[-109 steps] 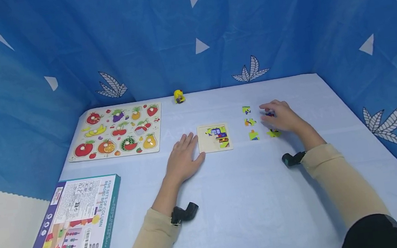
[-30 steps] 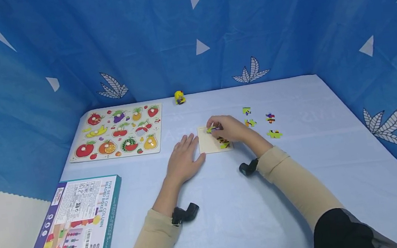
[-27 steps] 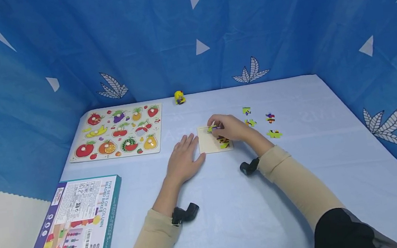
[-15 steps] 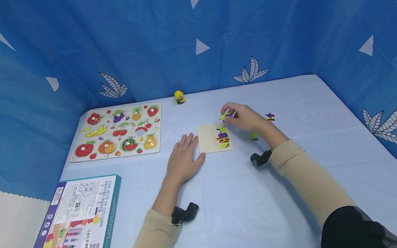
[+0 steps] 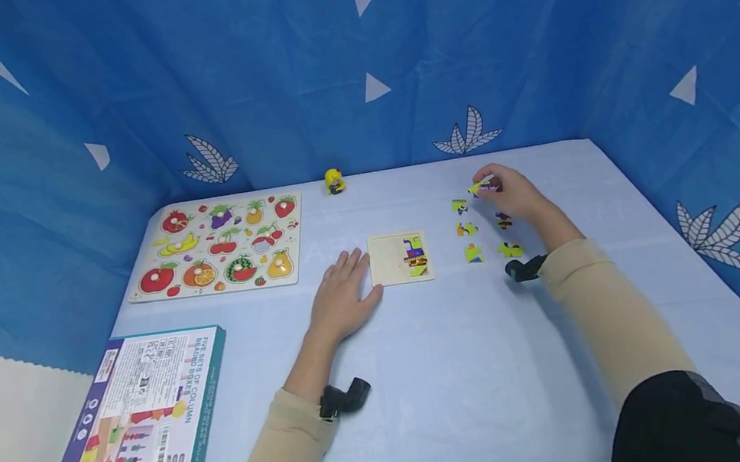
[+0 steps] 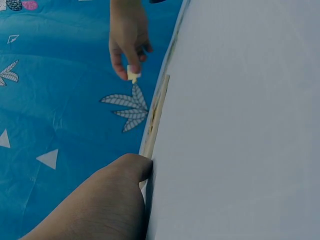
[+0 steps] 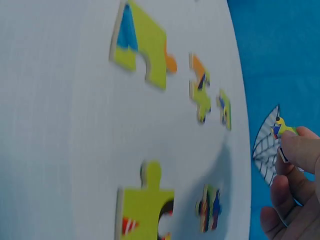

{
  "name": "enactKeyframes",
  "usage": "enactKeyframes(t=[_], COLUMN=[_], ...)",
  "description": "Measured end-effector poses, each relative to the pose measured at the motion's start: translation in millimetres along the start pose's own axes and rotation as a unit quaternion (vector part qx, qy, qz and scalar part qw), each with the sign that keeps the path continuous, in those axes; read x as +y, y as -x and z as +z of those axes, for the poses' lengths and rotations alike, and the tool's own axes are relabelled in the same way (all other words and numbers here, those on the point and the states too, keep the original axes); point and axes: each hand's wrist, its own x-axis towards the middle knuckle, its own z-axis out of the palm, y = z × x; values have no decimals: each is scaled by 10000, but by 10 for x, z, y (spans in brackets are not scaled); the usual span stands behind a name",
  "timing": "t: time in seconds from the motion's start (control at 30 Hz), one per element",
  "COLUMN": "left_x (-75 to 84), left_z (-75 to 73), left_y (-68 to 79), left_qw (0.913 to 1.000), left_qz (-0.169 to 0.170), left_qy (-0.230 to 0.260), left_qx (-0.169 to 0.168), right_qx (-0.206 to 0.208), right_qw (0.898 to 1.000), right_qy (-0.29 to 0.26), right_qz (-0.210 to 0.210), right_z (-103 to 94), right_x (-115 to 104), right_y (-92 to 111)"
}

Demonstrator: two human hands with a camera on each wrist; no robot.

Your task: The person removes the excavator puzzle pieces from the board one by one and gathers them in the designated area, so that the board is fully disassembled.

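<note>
My left hand [image 5: 340, 300] rests on the table, fingers straight, beside a small wooden puzzle tray [image 5: 387, 260]. Its thumb touches the tray's edge; the left wrist view shows this tray [image 6: 159, 115] edge-on. A few joined pieces [image 5: 415, 256] with a vehicle picture fill the tray's right side. Above the table, beyond the loose pieces, my right hand [image 5: 511, 190] pinches a yellow-green jigsaw piece [image 7: 284, 128] between thumb and fingers. Several loose jigsaw pieces lie in two columns below it, among them a green one [image 5: 474, 253] and a yellow one [image 5: 510, 249].
A fruit peg puzzle board [image 5: 215, 246] lies at the back left. Nearer on the left is a flat toy box [image 5: 134, 429]. A small yellow figure [image 5: 334, 181] stands at the table's far edge, before a blue curtain [image 5: 294, 63].
My right hand has lifted a jigsaw piece out of the tray and carried it right, past the loose pieces. My left hand has stayed beside the tray.
</note>
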Motion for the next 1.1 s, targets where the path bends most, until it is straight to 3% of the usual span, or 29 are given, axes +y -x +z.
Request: enactKeyframes(t=[0.27,0.6,1.1], left_x=[-18,-26,-15], left_z=[8,7,-2], left_y=[0,-14,-7], left_qw=[10000,9999,10000], left_qz=[15,80,9], left_qy=[-42,-95,-72], left_qx=[-4,-19,-46], right_qx=[21,-162,136], right_qw=[9988,9973,9923], right_qy=[111,330,879], right_qz=[477,628,859], right_z=[-52,29,85], right_x=[227,237,208], right_y=[-78,-82,-88])
